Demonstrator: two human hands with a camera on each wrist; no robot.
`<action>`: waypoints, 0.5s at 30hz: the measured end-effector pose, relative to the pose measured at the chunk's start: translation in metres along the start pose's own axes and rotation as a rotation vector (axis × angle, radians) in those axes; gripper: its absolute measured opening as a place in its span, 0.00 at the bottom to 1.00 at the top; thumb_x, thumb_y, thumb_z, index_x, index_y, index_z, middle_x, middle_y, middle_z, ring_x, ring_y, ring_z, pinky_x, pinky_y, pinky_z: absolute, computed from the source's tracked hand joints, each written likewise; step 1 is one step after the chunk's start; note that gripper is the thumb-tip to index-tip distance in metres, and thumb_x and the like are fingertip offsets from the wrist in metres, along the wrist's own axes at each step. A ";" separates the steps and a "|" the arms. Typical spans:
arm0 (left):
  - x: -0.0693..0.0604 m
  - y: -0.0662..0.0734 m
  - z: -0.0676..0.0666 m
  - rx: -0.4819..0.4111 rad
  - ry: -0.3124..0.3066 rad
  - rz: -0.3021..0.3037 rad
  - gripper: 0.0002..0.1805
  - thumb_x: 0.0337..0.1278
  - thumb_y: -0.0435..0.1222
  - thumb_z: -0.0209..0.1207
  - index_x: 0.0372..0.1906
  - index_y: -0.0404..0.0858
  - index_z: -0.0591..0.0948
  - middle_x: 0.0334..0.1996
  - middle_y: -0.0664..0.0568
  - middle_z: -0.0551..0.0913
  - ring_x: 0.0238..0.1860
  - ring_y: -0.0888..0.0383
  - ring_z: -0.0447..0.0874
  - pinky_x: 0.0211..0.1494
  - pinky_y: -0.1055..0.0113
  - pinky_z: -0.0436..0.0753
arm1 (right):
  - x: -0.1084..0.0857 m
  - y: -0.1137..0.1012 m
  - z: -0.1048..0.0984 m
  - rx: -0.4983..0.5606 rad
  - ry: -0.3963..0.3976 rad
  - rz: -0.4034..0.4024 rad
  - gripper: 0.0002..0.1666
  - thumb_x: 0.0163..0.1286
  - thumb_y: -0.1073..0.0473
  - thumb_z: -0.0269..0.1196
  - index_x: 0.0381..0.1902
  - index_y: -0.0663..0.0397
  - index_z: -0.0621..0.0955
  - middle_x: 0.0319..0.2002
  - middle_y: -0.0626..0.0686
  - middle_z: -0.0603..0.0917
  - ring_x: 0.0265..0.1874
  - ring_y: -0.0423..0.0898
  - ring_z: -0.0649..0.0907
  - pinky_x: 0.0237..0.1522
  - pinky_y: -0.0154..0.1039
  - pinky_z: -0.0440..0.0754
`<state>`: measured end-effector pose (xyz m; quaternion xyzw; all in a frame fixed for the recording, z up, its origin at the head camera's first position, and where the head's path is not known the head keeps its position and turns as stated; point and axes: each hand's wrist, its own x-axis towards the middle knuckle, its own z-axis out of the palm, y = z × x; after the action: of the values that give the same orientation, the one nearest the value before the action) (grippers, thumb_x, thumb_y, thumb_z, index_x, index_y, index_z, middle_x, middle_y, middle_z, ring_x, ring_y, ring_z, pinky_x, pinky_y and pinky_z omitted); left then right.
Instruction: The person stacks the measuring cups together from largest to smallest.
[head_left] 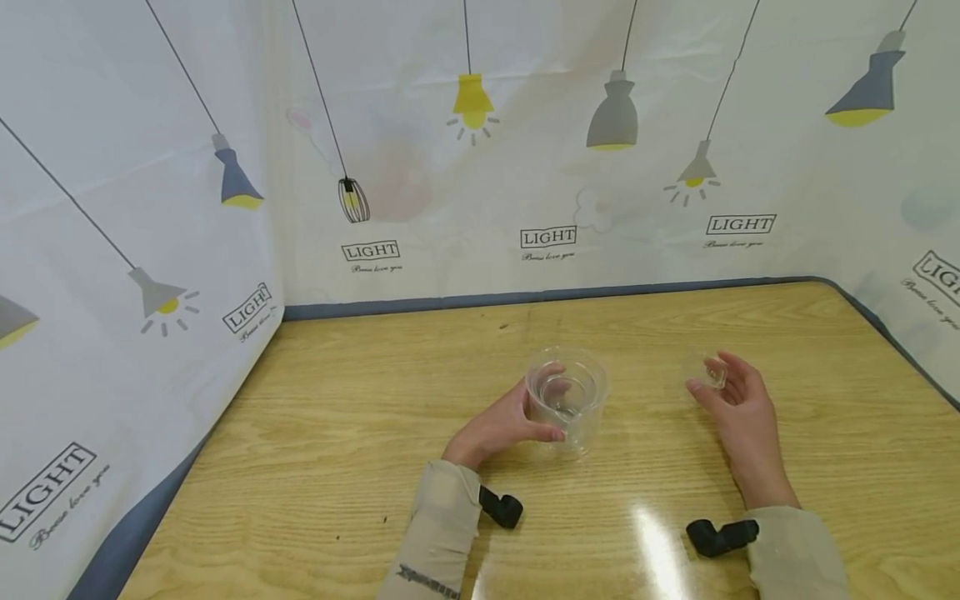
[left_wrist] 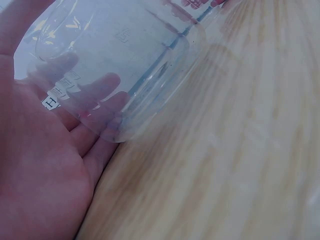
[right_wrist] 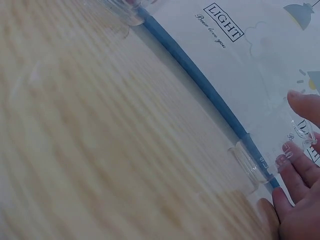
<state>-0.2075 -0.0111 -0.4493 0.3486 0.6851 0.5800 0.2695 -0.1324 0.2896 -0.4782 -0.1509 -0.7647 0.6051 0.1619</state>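
Note:
My left hand [head_left: 498, 423] grips a clear plastic cup [head_left: 581, 421] standing on the wooden table, thumb across its near side and fingers round the far side. In the left wrist view those fingers show through the wall of the cup [left_wrist: 145, 50], which touches the tabletop. To the right, my right hand [head_left: 746, 417] holds a small clear plastic cup [head_left: 714, 372] between thumb and fingers. In the right wrist view this small cup [right_wrist: 252, 162] is see-through and only partly visible, with the fingers at its side; its exact shape is hard to make out.
The wooden table [head_left: 322, 450] carries both cups and reaches back to a dark blue strip [head_left: 480, 298] along its edge. White sheets [head_left: 480, 183] printed with lamps stand at the back and both sides. A black device [head_left: 501, 507] sits at each wrist.

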 end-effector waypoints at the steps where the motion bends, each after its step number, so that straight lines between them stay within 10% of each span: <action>1: 0.000 0.000 0.000 0.000 0.000 -0.002 0.46 0.42 0.38 0.67 0.66 0.48 0.54 0.63 0.45 0.63 0.63 0.53 0.59 0.62 0.63 0.59 | 0.000 0.000 0.000 -0.006 -0.006 -0.003 0.40 0.60 0.47 0.60 0.67 0.41 0.56 0.63 0.49 0.64 0.62 0.42 0.60 0.57 0.26 0.59; 9: 0.004 -0.009 -0.001 0.004 0.004 0.006 0.45 0.42 0.37 0.67 0.65 0.52 0.55 0.62 0.47 0.64 0.62 0.56 0.60 0.62 0.62 0.59 | -0.001 -0.003 -0.001 -0.072 -0.029 0.012 0.39 0.61 0.44 0.58 0.67 0.38 0.56 0.62 0.52 0.63 0.62 0.47 0.60 0.52 0.21 0.62; 15: 0.008 -0.026 -0.002 0.028 0.025 0.004 0.44 0.42 0.36 0.67 0.63 0.61 0.56 0.62 0.53 0.65 0.61 0.61 0.61 0.62 0.62 0.59 | -0.002 -0.005 0.000 -0.096 -0.045 0.035 0.40 0.60 0.41 0.57 0.68 0.36 0.56 0.62 0.55 0.63 0.64 0.51 0.59 0.61 0.45 0.58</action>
<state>-0.2189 -0.0081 -0.4744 0.3463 0.6958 0.5753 0.2548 -0.1304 0.2879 -0.4737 -0.1584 -0.7935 0.5738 0.1267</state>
